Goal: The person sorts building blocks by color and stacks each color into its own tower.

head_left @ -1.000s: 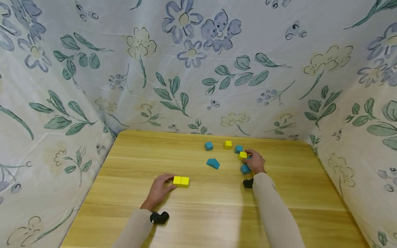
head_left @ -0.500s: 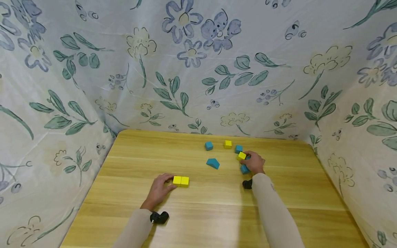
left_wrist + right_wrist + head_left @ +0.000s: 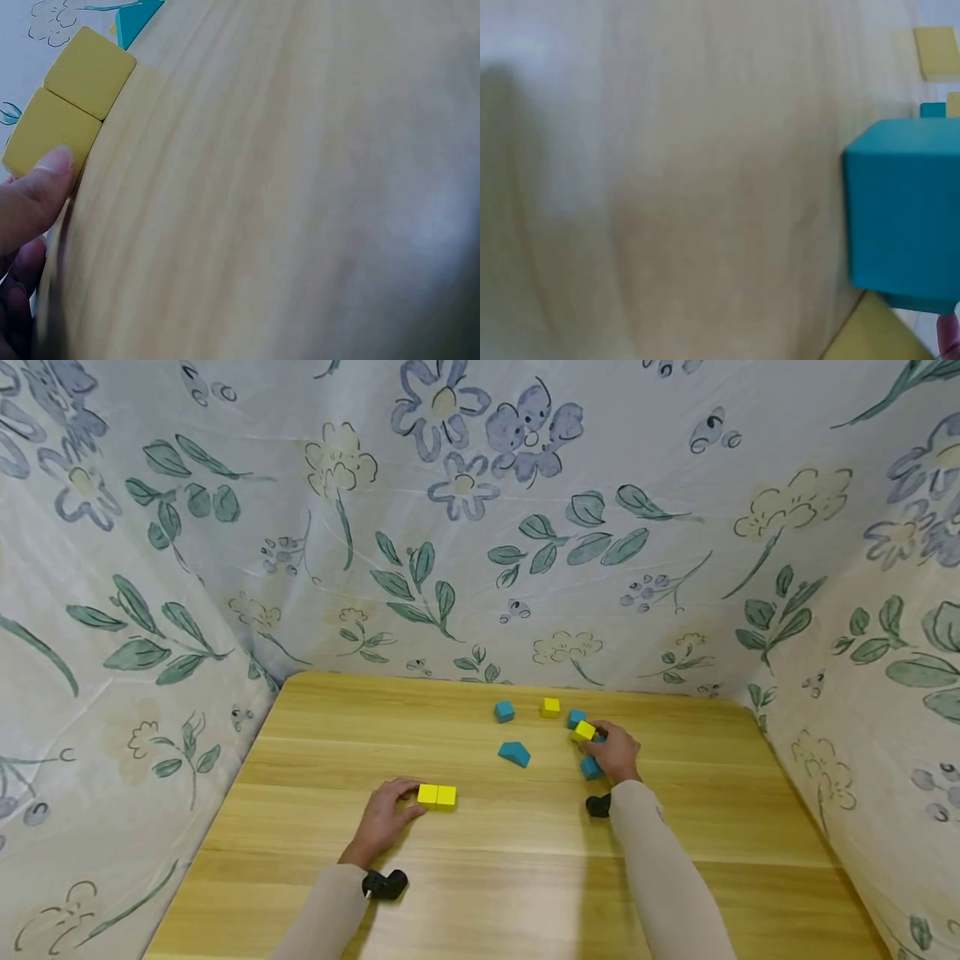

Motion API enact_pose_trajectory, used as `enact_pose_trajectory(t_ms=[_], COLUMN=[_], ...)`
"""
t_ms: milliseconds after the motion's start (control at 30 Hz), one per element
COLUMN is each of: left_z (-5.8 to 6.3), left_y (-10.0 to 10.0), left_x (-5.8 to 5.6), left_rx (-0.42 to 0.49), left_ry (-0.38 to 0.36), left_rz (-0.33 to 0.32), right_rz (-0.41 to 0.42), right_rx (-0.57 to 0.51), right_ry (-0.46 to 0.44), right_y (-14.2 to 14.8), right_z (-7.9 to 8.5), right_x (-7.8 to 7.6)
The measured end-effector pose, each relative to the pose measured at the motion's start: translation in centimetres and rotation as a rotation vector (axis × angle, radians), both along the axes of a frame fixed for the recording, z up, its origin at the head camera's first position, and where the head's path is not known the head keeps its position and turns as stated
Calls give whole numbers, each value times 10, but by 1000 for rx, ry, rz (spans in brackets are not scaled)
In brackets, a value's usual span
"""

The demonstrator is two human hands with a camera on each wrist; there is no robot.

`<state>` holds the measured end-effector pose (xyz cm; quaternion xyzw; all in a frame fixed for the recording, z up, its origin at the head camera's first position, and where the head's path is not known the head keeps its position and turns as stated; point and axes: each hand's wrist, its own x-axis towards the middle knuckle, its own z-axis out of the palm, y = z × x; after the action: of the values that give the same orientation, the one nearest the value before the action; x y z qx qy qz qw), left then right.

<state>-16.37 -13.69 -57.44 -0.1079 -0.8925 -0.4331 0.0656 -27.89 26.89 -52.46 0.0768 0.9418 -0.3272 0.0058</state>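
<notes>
Two yellow cubes stand side by side on the wooden table. My left hand (image 3: 386, 818) pinches the left yellow cube (image 3: 427, 796), its thumb on the near face in the left wrist view; the right yellow cube (image 3: 446, 798) touches it. Farther right, my right hand (image 3: 618, 752) pinches another yellow cube (image 3: 584, 732), which sits slightly turned beside a blue cube (image 3: 576, 718). Under and beside the right hand lies a second blue cube (image 3: 591, 767), large in the right wrist view (image 3: 904, 217). Another blue piece is mostly hidden by the fingers.
At the back of the table (image 3: 360, 718) are a blue cube (image 3: 505, 712) and a yellow cube (image 3: 551, 707). A blue wedge-like block (image 3: 514, 754) lies between the hands. Floral cloth (image 3: 450, 568) encloses the table's back and sides. Each wrist bears a black device (image 3: 385, 885).
The yellow cube in the right hand has shifted slightly left and turned, and now appears a little higher than half a second ago. The left hand and its two yellow cubes stay put.
</notes>
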Motion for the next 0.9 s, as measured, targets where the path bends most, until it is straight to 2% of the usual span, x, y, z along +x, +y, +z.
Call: enact_pose_trajectory(t_ms=[267, 433, 633, 900], left_z=[-1, -2, 0, 4], left_y=[0, 0, 0, 1], left_x=[0, 0, 1, 2], left_rx=[-4, -20, -1, 6], left_ry=[12, 39, 13, 0], left_rz=[-6, -21, -9, -4], right_rz=[19, 26, 61, 125], right_rx=[-135, -250, -352, -428], right_ry=[101, 138, 172, 295], right_y=[-8, -19, -38, -66], right_z=[8, 11, 7, 3], right_x=[9, 23, 38, 54])
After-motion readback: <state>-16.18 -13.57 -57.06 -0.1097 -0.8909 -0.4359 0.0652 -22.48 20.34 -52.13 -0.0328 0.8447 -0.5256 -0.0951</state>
